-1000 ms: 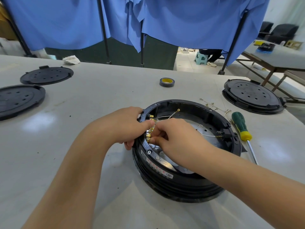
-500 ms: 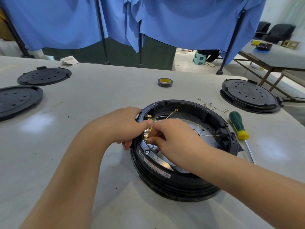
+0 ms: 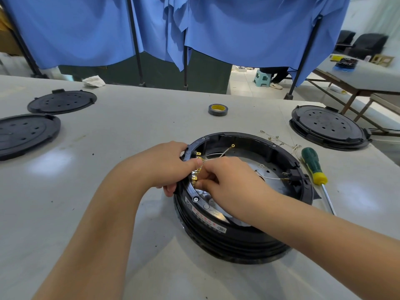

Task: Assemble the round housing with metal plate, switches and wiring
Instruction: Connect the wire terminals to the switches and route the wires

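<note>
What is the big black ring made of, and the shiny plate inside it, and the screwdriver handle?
The round housing looks like black moulded plastic, smooth with a dull sheen. The plate inside looks like bare metal: silvery, reflective, with punched holes. The screwdriver handle seems to be plastic or rubber, green with a yellow collar; its shaft looks like steel.

Glossy black plastic housing (image 3: 238,239) with a shiny metal plate (image 3: 257,164) inside. Smooth, slightly glossy grey table (image 3: 129,131). Matt black plastic lids (image 3: 61,101). Blue cloth curtains (image 3: 249,29). Screwdriver (image 3: 312,165) with green-and-yellow plastic handle.
</note>
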